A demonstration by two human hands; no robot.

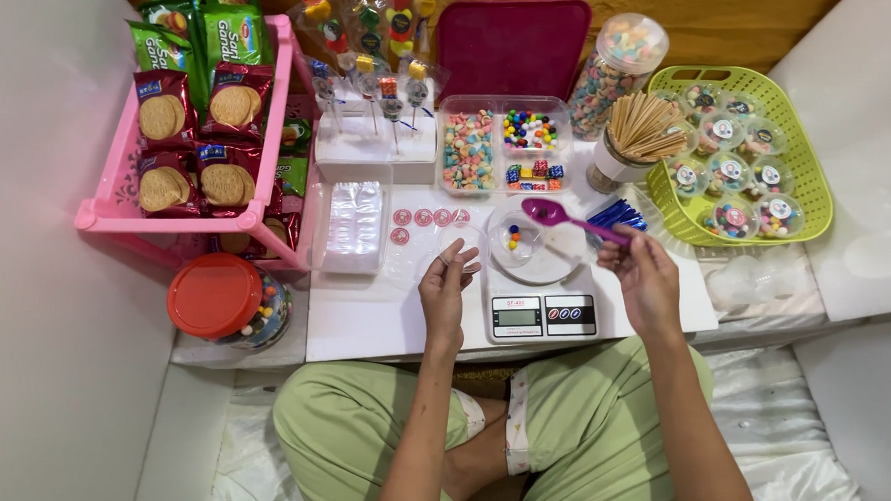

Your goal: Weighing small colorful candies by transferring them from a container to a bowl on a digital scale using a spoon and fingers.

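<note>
A: While your right hand has its fingers clamped on the handle of the purple spoon, where is the bowl of that spoon?

B: It hangs just above the small clear cup, which stands on the round plate of the white kitchen scale on the tabletop. A few coloured candies lie in the cup.

A: And your left hand?

B: Its fingers are pinched together on a small clear lid, held just left of the scale.

A: What lies around you?

B: Behind the scale sits a clear divided box of candies; to its right a jar of wooden sticks and a green basket of filled cups. At your left stand an orange-lidded jar and a pink rack of biscuit packs
</note>
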